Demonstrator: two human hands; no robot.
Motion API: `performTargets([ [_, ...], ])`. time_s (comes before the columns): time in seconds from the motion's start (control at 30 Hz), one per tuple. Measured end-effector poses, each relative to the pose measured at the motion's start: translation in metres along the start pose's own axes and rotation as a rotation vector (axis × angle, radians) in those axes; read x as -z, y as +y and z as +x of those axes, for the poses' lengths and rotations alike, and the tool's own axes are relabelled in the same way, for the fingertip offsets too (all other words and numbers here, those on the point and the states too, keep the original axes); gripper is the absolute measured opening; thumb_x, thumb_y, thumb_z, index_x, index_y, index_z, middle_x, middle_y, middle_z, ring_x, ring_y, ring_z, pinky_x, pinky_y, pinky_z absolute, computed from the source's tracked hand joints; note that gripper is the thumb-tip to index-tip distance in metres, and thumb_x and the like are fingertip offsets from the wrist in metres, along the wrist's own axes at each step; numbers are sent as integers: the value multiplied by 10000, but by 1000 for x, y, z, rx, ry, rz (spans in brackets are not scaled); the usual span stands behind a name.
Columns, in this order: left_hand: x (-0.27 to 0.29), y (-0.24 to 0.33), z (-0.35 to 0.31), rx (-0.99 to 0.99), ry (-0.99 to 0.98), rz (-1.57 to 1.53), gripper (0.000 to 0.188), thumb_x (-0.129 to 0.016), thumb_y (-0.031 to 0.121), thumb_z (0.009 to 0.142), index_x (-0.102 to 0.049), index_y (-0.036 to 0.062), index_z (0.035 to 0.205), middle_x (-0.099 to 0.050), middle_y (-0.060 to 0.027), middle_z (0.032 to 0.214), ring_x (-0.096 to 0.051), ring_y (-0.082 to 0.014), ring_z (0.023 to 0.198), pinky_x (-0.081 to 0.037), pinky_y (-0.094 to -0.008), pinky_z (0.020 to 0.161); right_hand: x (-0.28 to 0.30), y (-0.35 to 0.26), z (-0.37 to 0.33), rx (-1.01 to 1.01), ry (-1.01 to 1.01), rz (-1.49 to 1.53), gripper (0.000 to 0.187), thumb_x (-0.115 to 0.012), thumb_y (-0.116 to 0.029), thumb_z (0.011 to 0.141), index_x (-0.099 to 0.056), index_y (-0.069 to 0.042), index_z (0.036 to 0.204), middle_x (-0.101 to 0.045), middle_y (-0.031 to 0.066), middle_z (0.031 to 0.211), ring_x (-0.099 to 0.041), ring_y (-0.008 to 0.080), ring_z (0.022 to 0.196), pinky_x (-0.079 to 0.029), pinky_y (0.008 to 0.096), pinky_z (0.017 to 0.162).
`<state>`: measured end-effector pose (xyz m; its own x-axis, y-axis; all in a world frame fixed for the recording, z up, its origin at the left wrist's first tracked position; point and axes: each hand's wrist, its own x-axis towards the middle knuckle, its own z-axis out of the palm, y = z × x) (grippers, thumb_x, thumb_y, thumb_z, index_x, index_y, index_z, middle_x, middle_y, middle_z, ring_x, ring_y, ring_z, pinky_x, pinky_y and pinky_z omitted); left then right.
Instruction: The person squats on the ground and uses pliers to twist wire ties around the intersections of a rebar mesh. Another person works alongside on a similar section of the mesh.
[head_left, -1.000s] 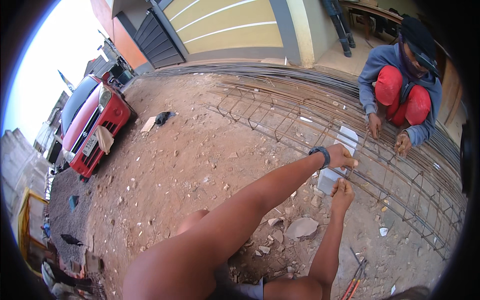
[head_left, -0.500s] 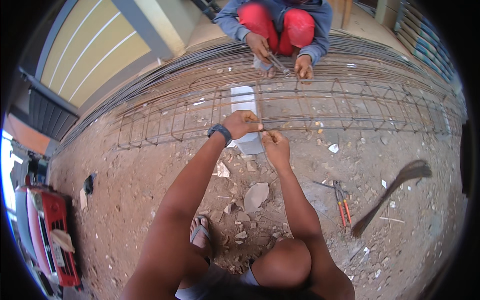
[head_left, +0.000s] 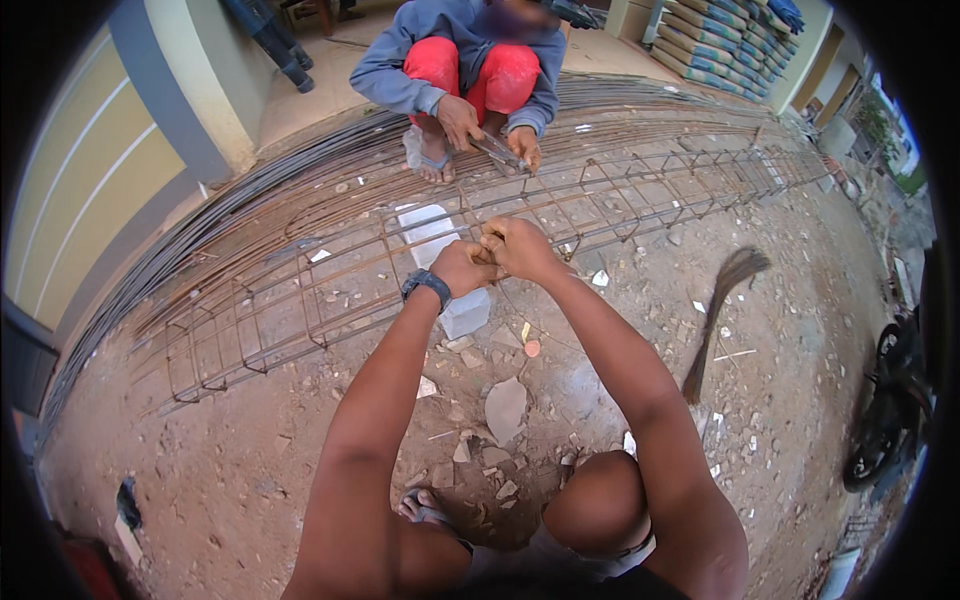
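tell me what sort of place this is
Probably a small outdoor building site or work yard: a long steel rebar cage lies over bare, stony ground, loose steel rods are spread behind it, and filled sacks are stacked farther back.

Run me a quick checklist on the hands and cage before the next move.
1. Both hands at the cage: ok, left hand and right hand meet at its near side.
2. Fingers holding something: cannot tell, the fingertips hide it.
3. Gloves on: not ok, both hands are bare.
4. Co-worker's hands apart from ours: ok, they are beyond the cage with a tool.
5. White block bearing the cage: cannot tell, contact is unclear.
6. Bundle away from the hands: ok, on the ground to the right.
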<state>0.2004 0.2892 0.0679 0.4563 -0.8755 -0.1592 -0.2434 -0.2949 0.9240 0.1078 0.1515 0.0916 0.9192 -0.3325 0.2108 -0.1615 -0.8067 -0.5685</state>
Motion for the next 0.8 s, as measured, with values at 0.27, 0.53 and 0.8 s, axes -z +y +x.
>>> performTargets([
  [0.27, 2, -26, 19, -143, 28, 155, 212, -767, 182, 797, -686, -6, 849, -709, -75, 771, -657, -166, 695, -521, -318, 663, -12, -30, -13, -124, 198, -88, 154, -612, -180, 923, -624, -27, 937, -646, 211, 799, -640, 396, 757, -494, 458, 687],
  [0.53, 9, -21, 23, -104, -54, 86, 213, -810, 178, 758, -695, 3, 798, -710, -75, 743, -648, -147, 671, -513, -307, 638, -53, -19, -81, -276, 526, 719, 151, -559, -139, 985, -606, -24, 899, -617, 14, 782, -549, 77, 707, -457, 267, 614],
  [0.8, 7, -32, 32, -73, -69, -75, 226, -821, 196, 762, -731, -9, 787, -703, -71, 714, -606, -121, 600, -486, -281, 578, -70, 19, -58, -740, 390, 1077, 97, -555, -160, 974, -595, -79, 939, -587, -1, 757, -507, 100, 619, -443, 277, 607],
])
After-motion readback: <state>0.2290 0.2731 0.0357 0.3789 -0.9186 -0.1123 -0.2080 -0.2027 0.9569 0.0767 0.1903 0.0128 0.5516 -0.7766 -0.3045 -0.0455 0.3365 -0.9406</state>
